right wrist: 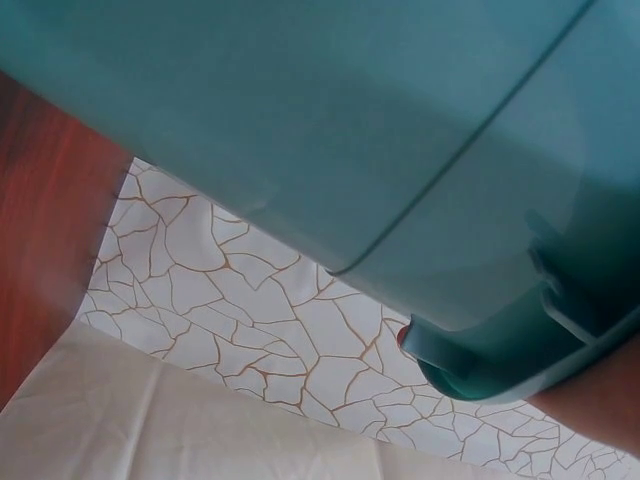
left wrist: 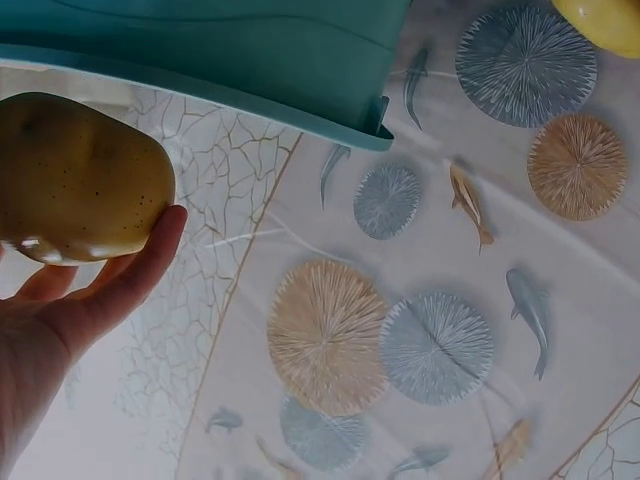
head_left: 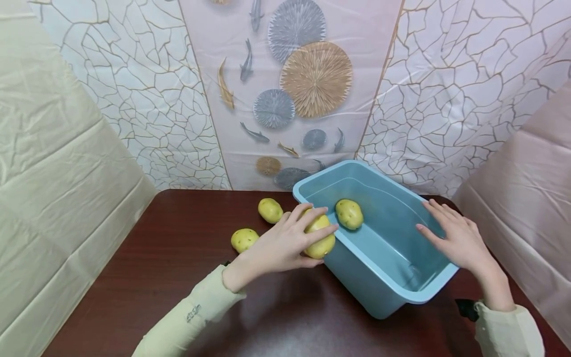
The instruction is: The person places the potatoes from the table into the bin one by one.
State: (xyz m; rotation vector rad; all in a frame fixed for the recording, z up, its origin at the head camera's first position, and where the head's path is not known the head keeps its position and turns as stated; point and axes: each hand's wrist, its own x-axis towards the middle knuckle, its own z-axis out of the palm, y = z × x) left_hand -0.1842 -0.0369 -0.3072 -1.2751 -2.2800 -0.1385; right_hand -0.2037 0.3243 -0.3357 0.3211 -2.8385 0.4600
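One potato (head_left: 349, 213) lies in the blue tub (head_left: 415, 295) already, up at about eleven o'clock on its floor. The left hand (head_left: 281, 245) curls its fingers round a second potato (head_left: 320, 237) right at the tub's left rim, nine o'clock side. The right hand (head_left: 455, 238) rests flat, fingers straight, on the three o'clock rim. Two potatoes (head_left: 244, 239) wait on the brown table (head_left: 147, 263), off at nine o'clock. By my reckoning, a quarter done.

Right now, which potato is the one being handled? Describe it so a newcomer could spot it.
Find the blue tub on the dark table. At its near-left rim, the left hand grips one potato. Unlike the others, it alone is held.
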